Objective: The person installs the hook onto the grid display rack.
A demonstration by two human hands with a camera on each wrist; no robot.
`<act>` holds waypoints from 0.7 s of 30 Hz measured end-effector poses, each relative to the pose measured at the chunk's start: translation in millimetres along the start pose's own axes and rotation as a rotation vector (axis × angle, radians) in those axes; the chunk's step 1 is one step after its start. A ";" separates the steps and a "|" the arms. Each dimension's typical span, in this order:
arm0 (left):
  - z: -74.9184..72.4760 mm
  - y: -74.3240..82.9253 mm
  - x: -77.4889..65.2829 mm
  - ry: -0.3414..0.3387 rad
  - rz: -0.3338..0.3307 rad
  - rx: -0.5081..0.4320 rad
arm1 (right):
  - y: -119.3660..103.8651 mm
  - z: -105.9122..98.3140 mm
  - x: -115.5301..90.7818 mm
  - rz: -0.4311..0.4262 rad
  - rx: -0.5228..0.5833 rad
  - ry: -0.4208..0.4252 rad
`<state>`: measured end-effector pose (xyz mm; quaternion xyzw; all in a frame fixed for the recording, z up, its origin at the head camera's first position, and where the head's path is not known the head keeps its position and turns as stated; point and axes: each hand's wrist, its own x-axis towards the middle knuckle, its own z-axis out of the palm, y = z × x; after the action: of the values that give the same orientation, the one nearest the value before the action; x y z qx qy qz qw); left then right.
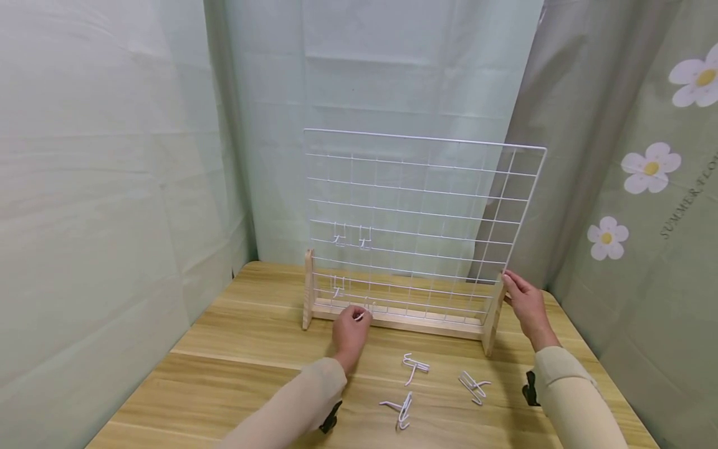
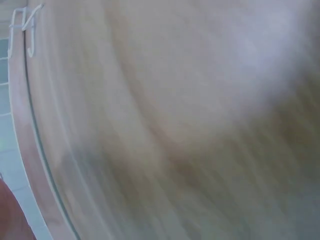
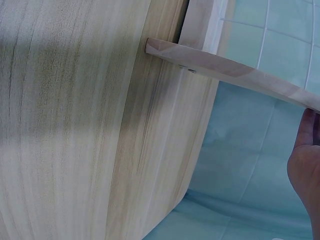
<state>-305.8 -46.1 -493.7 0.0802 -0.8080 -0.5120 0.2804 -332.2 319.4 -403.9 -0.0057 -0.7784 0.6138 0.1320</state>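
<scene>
A white wire grid rack (image 1: 426, 166) stands upright in a wooden base (image 1: 429, 323). Low on its left half, my left hand (image 1: 350, 333) pinches a white wire hook (image 1: 361, 316) between thumb and fingers, right at the lower bars. The palm hides part of this hook. At the rack's right side, my right hand (image 1: 526, 305) grips the top of the wooden end post (image 1: 493, 318); the right wrist view shows fingers (image 3: 306, 131) at the post's edge. Two hooks (image 1: 339, 237) (image 1: 365, 241) hang side by side mid-rack, and another hook (image 1: 338, 288) hangs below.
Three loose hooks (image 1: 415, 366) (image 1: 473, 386) (image 1: 401, 410) lie on the wooden table (image 1: 224, 368) in front of the rack, between my forearms. Pale curtains (image 1: 140, 156) enclose the table on the left, back and right.
</scene>
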 end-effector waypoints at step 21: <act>9.0 28.2 17.7 0.239 -0.059 0.003 | -2.9 0.3 -2.6 0.003 0.004 -0.001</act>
<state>-320.9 -33.4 -465.4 0.1647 -0.7668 -0.5055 0.3597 -329.3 317.9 -401.7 -0.0061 -0.7771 0.6157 0.1307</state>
